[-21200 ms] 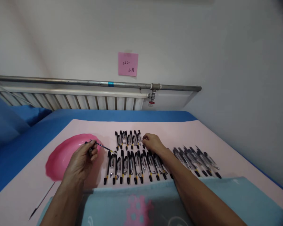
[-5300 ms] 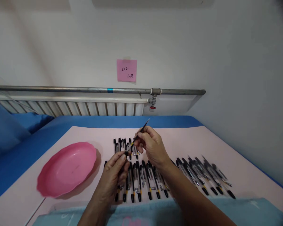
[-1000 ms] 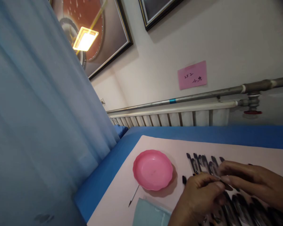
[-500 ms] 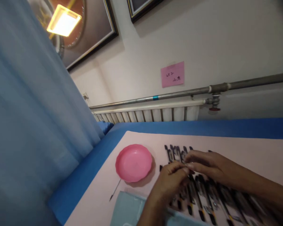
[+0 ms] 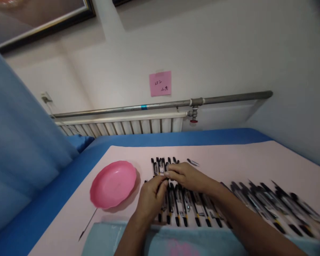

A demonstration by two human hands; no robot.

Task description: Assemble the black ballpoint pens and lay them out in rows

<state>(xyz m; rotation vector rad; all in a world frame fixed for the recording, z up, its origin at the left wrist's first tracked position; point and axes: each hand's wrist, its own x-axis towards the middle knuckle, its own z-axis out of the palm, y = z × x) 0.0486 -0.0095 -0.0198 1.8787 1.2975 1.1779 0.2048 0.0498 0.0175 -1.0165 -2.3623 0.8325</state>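
Note:
My left hand (image 5: 151,197) and my right hand (image 5: 189,176) meet fingertip to fingertip over rows of pens. Each hand's fingers are pinched together; whatever small piece lies between them is hidden. Below the hands lies a row of pens (image 5: 177,208) with black ends, yellow bands and clear parts. Beyond my fingers, more black-capped pens (image 5: 154,166) lie side by side. Two small loose pen pieces (image 5: 193,162) rest behind my right hand. A further group of pens (image 5: 272,202), partly blurred, spreads to the right of my right forearm.
A pink scalloped bowl (image 5: 113,185) stands left of my hands, with a thin pen refill (image 5: 88,224) beside it. A light blue towel (image 5: 102,234) runs along the near edge. Pink sheet (image 5: 229,160) covers the blue table (image 5: 210,136). Behind are a pipe (image 5: 165,105) and a radiator (image 5: 138,126).
My view has swung to the right, so the bowl and hands appear further left and the right-hand pens show. My hands stay together above the pens, fingers still pinched.

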